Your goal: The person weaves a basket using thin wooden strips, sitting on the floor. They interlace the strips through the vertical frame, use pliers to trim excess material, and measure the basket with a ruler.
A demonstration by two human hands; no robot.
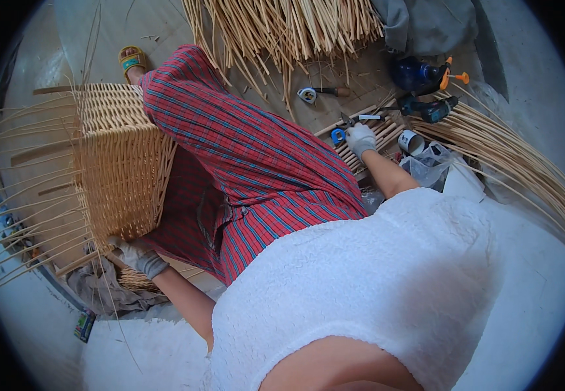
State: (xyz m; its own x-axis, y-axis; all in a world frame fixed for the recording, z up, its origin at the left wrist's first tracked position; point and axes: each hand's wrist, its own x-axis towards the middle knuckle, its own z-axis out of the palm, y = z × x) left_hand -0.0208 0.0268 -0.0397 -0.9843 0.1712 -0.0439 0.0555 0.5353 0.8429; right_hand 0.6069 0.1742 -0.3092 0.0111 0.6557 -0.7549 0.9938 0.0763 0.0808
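My gloved left hand grips the lower corner of a half-woven wicker basket that lies tilted against my leg, with long loose stakes sticking out to the left. My gloved right hand is closed on a pair of dark shears at my right, over a slatted rack. Just left of that hand lies a blue tape measure; a white-and-black handled tool lies just beyond it.
Bundles of rods lie at the top and right. Near them are a drill, a blue sprayer, a silver tape measure, a tin, plastic bags and grey cloths. My slippered foot rests beyond the basket.
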